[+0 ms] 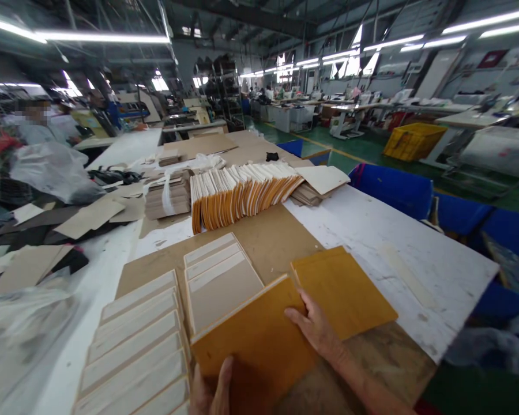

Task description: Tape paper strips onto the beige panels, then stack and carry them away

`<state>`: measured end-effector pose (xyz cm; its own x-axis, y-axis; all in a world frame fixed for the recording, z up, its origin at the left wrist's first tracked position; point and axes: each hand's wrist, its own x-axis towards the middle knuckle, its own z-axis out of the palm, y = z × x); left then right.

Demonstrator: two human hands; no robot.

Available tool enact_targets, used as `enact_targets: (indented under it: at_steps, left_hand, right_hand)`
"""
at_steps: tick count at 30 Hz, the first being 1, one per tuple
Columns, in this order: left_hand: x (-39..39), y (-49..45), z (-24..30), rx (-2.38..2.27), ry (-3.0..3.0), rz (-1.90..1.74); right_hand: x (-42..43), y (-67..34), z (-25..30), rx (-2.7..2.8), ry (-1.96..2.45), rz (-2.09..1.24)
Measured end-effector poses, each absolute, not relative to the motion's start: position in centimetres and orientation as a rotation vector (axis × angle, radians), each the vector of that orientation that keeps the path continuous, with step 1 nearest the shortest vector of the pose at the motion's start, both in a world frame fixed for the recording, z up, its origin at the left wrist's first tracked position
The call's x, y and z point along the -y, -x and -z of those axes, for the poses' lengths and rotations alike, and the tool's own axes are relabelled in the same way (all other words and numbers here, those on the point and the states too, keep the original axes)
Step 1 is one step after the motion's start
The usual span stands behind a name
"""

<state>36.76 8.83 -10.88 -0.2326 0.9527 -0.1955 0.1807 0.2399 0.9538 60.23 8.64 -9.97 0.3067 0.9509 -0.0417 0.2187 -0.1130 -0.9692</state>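
Observation:
Between my two hands is a mustard-coloured panel (pixel 255 334) with a pale edge, tilted up over the table. My left hand (pixel 211 386) grips its lower left edge, thumb on the face. My right hand (pixel 313 325) holds its right side, thumb on the face and fingers behind. To the right lies a small stack of mustard panels (pixel 346 291). Behind the held panel, grey-beige panels with white strips (pixel 222 285) overlap one another. A longer overlapping row of similar panels (pixel 134 351) runs down the left side.
A long row of mustard-and-white panels (pixel 242 193) stands on edge farther back. Beside it sits a tied bundle of grey boards (pixel 168 194). Blue bins (pixel 391 187) line the table's right side. Loose sheets and plastic bags (pixel 52 170) crowd the left. A person (pixel 41 127) is at far left.

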Motion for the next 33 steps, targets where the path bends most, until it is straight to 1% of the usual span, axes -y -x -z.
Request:
enact_targets:
  at_steps: [4, 7, 9, 12, 14, 16, 17, 18, 21, 23, 27, 33]
  left_hand:
    - [-9.7, -43.8, 11.0, -1.479, -1.087, -1.029]
    - [-9.8, -50.1, 11.6, -1.268, -1.100, -0.940]
    - [-10.0, -53.6, 12.0, -1.243, -1.125, -0.925]
    - [-10.8, -55.9, 12.6, -1.290, -1.172, -0.904]
    - [-11.8, -55.1, 12.7, -1.362, -1.208, -0.893]
    - [-13.3, -52.4, 12.6, -1.495, -1.242, -0.900]
    - [-14.3, -50.5, 12.4, -1.588, -1.255, -0.909]
    - [-15.4, -48.3, 12.3, -1.697, -1.260, -0.917]
    - [-18.8, -41.8, 11.9, -2.018, -1.248, -0.901]
    - [-20.7, -38.5, 12.1, -2.147, -1.248, -0.852]
    - [-22.4, -35.0, 13.4, -2.225, -1.295, -0.771]
    - [-22.1, -33.9, 15.5, -2.235, -1.374, -0.814]
  right_hand:
    - [-8.0, -67.0, 9.8, 1.052, 1.702, -0.831]
    - [-7.1, -73.2, 11.1, 1.035, 1.926, -0.761]
    - [-6.8, -77.2, 12.5, 1.014, 2.126, -0.627]
    - [-7.1, -81.7, 13.7, 1.137, 2.261, -0.555]
    - [-7.9, -82.7, 13.5, 1.269, 2.286, -0.388]
    - [-9.5, -81.5, 12.5, 1.333, 2.231, -0.233]
    - [-10.6, -80.1, 12.0, 1.339, 2.174, -0.247]
    - [-11.9, -78.1, 11.6, 1.345, 2.101, -0.338]
    - [-16.4, -70.4, 11.5, 1.405, 1.884, -0.797]
    - [-19.1, -65.3, 12.3, 1.464, 1.851, -0.951]
    - [-22.1, -58.9, 14.6, 1.527, 1.866, -1.038]
    - [-23.2, -57.6, 16.0, 1.507, 1.890, -1.107]
